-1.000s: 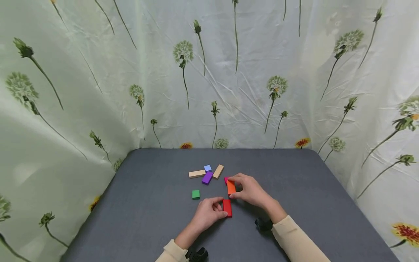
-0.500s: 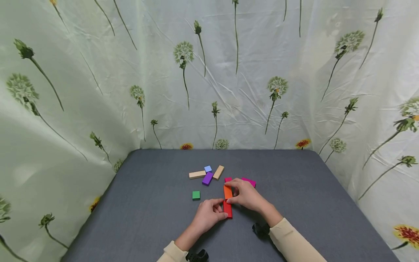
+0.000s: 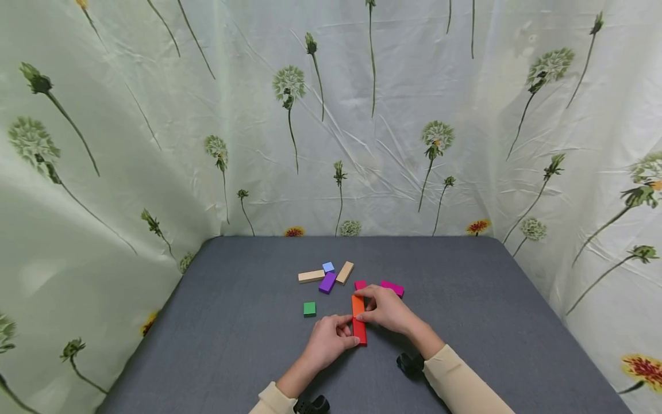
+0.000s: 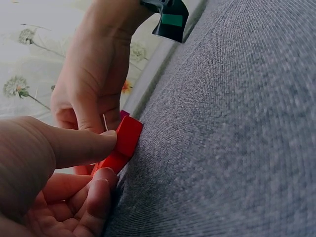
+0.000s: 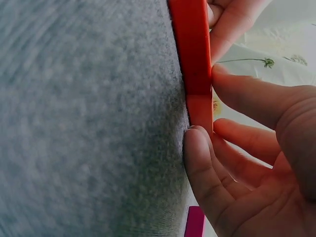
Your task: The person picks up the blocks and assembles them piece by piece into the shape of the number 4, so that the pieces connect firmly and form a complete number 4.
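Observation:
My left hand [image 3: 328, 340] holds a red wooden block [image 3: 360, 333] on the grey table, thumb by its near end and forefinger at its far end. Right behind it, in line, lies an orange block [image 3: 358, 306]; my right hand [image 3: 390, 310] pinches it between thumb and fingers. In the right wrist view the orange block [image 5: 200, 109] meets the red block [image 5: 191, 44] end to end. The left wrist view shows the near end of the red block [image 4: 130, 136] beside my left thumb. A crimson block [image 3: 360, 284] lies just beyond the orange one, partly behind my right fingers.
A magenta block [image 3: 393, 287] lies behind my right hand. To the left is a green block [image 3: 309, 309]. Farther back are a purple block [image 3: 327, 282], a small blue block [image 3: 328, 267] and two tan blocks [image 3: 311, 276]. A flower-printed cloth [image 3: 331, 132] hangs around the table.
My right hand has brought the orange block left and toward me, into line with the red block. The magenta block has come into sight behind it. My left hand has stayed in place.

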{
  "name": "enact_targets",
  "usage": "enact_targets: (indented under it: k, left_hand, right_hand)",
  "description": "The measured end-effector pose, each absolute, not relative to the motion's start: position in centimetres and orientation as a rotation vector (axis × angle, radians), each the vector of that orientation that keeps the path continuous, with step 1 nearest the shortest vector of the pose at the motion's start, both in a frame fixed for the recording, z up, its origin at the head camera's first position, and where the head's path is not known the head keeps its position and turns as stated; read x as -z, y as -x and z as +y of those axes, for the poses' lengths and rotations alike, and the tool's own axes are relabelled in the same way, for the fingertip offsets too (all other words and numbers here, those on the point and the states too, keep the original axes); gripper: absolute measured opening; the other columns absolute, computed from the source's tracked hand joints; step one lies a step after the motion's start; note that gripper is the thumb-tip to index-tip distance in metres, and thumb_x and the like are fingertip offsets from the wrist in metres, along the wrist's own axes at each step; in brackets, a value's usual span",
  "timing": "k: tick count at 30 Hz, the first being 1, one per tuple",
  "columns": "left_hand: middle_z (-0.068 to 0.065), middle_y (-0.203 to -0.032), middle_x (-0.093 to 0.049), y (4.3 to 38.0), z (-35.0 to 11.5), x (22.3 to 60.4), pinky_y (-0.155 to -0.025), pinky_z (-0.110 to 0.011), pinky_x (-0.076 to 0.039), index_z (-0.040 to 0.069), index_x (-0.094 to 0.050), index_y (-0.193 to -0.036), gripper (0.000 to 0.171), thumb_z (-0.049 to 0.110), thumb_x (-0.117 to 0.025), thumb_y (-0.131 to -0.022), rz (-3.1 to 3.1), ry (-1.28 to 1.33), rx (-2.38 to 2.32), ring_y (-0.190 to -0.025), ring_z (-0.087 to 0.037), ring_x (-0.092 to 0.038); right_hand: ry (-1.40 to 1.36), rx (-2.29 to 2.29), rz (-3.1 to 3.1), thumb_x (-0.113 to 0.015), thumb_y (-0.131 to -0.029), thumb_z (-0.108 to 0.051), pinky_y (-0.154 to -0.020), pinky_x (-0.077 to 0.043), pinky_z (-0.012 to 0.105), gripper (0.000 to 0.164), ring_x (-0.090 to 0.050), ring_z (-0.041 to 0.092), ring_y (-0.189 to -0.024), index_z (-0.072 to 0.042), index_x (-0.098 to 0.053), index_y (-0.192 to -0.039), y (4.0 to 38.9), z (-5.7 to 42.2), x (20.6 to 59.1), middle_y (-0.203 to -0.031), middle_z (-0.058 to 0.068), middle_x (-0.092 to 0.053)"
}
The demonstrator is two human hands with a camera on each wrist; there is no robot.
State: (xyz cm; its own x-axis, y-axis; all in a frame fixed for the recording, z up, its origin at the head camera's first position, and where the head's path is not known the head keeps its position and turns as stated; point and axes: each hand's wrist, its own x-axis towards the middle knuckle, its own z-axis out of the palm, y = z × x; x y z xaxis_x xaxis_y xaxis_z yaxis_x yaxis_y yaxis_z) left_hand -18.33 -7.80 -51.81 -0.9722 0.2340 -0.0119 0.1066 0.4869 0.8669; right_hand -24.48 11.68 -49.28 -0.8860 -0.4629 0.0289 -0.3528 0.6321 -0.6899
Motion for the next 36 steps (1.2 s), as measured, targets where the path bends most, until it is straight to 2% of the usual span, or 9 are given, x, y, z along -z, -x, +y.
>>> enact_targets:
  k: [11,18,25,32,36]
  left_hand:
    - [0.006,-0.071,-0.057,18.12,-7.70,51.70,-0.053,-0.023,-0.038,-0.005,-0.069,-0.124,0.050,0.010,-0.086,-0.079,2.636,-0.338,-1.468,-0.061,-0.008,-0.051]
    - [0.005,-0.072,-0.057,18.27,-7.55,51.67,-0.053,-0.023,-0.039,-0.004,-0.068,-0.126,0.051,0.011,-0.086,-0.080,2.636,-0.312,-1.464,-0.062,-0.008,-0.051]
    - [0.006,-0.072,-0.059,18.20,-7.64,51.72,-0.054,-0.022,-0.041,-0.003,-0.069,-0.124,0.049,0.011,-0.086,-0.080,2.623,-0.310,-1.472,-0.062,-0.008,-0.052]
    - [0.004,-0.073,-0.061,18.49,-7.83,51.42,-0.054,-0.023,-0.045,-0.006,-0.071,-0.119,0.043,0.007,-0.085,-0.080,2.594,-0.329,-1.502,-0.062,-0.009,-0.054]
    - [0.004,-0.074,-0.062,18.76,-7.84,50.86,-0.053,-0.025,-0.047,-0.007,-0.070,-0.120,0.045,0.007,-0.085,-0.080,2.614,-0.346,-1.470,-0.061,-0.010,-0.055]
  right_hand:
    - [0.640,1.154,2.674,-0.083,-0.083,-0.009,-0.061,-0.049,0.029,0.055,-0.058,0.013,-0.074,-0.003,-0.064,-0.134,24.09,11.42,49.15,-0.112,0.004,-0.065]
    - [0.609,1.165,2.654,-0.084,-0.082,-0.010,-0.060,-0.049,0.030,0.057,-0.058,0.015,-0.073,-0.004,-0.064,-0.135,24.18,11.60,49.02,-0.106,0.002,-0.064]
    - [0.651,1.152,2.653,-0.083,-0.083,-0.008,-0.061,-0.049,0.029,0.054,-0.057,0.014,-0.073,-0.003,-0.064,-0.133,24.25,11.62,49.20,-0.109,0.003,-0.061]
    - [0.634,1.106,2.681,-0.083,-0.084,-0.011,-0.061,-0.048,0.029,0.053,-0.055,0.015,-0.073,-0.007,-0.065,-0.134,24.26,11.65,49.32,-0.102,0.004,-0.057]
    - [0.622,1.106,2.678,-0.082,-0.085,-0.012,-0.062,-0.049,0.030,0.053,-0.055,0.015,-0.074,-0.009,-0.064,-0.135,24.32,11.65,49.11,-0.105,0.004,-0.058]
